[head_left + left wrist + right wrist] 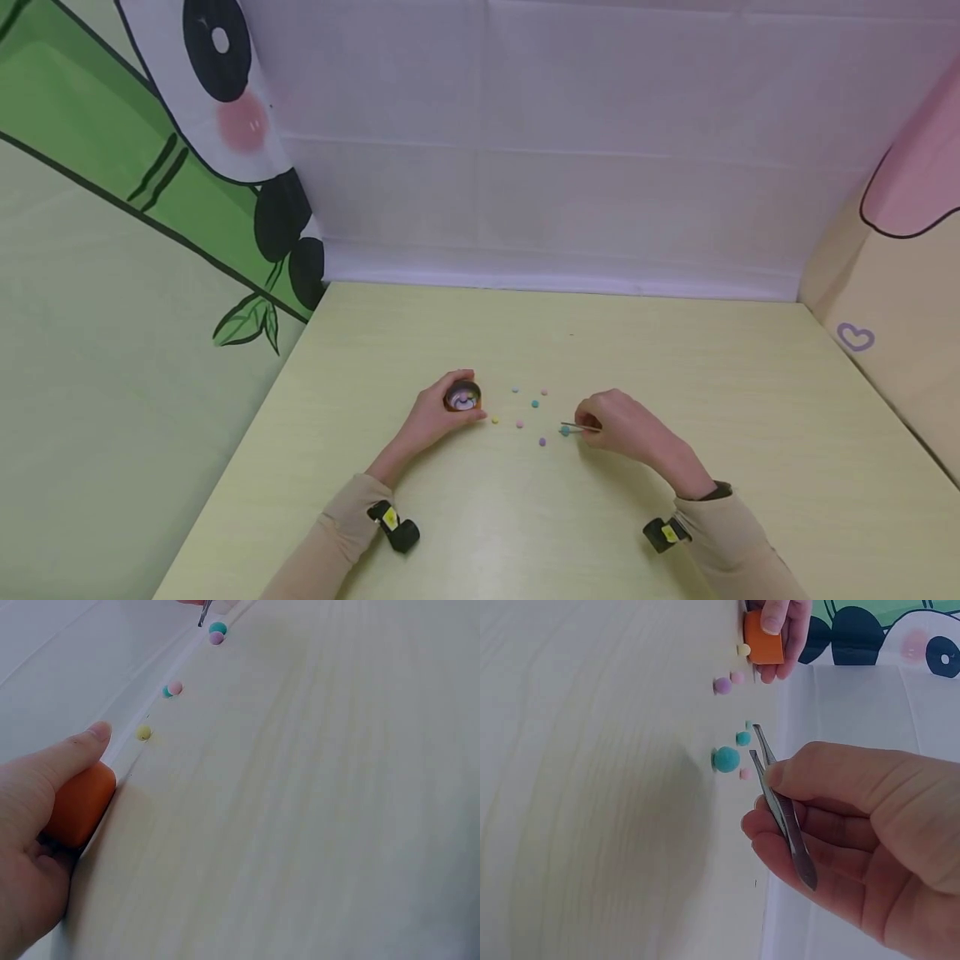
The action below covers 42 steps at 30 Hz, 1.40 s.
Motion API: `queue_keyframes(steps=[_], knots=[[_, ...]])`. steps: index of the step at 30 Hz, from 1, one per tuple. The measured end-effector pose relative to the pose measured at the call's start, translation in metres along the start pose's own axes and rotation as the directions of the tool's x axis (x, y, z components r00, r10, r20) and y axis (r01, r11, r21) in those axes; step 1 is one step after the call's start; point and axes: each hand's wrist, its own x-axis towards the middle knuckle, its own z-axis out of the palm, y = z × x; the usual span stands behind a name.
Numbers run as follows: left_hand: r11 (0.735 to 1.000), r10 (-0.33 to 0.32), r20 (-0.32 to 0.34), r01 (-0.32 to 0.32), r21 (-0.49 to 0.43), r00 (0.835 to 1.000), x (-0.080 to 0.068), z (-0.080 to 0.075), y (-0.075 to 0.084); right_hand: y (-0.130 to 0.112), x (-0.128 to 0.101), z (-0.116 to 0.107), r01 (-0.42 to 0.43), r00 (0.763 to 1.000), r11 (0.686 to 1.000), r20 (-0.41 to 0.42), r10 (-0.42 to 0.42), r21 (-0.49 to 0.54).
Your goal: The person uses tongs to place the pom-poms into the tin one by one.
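Observation:
My left hand (441,414) grips a small orange cup (462,396) that stands on the pale yellow table (480,517); in the left wrist view the thumb lies along the orange cup (79,806). My right hand (600,427) pinches metal tweezers (576,427), whose tips point left. In the right wrist view the tweezers (780,806) have their tips slightly apart with nothing between them, just beside a teal bead (726,759). Several small coloured beads lie between the hands, among them a yellow bead (144,733) next to the cup and a purple bead (542,442).
White cloth (570,150) hangs behind the table's far edge. A green panda-and-bamboo panel (112,208) stands on the left and a beige and pink panel (900,275) on the right. Both wrists carry small black cameras.

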Motion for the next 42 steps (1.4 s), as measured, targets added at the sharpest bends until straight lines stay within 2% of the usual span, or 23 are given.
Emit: queue_keyframes(steps=[22, 30, 42], knots=[[1.000, -0.004, 0.004, 0.004, 0.005, 1.000, 0.0012, -0.0016, 0.0008, 0.0059, 0.0005, 0.0052, -0.022, 1.000, 0.999, -0.003, 0.022, 0.024], [1.000, 0.013, -0.010, -0.013, 0.005, 1.000, 0.0008, -0.0008, 0.0007, 0.0076, 0.0014, 0.0058, -0.015, 1.000, 1.000, -0.016, 0.015, 0.013], [1.000, -0.011, -0.001, 0.011, -0.002, 1.000, -0.0008, -0.0012, 0.0015, 0.0083, 0.0053, 0.0087, -0.008, 1.000, 1.000, -0.021, 0.009, 0.013]])
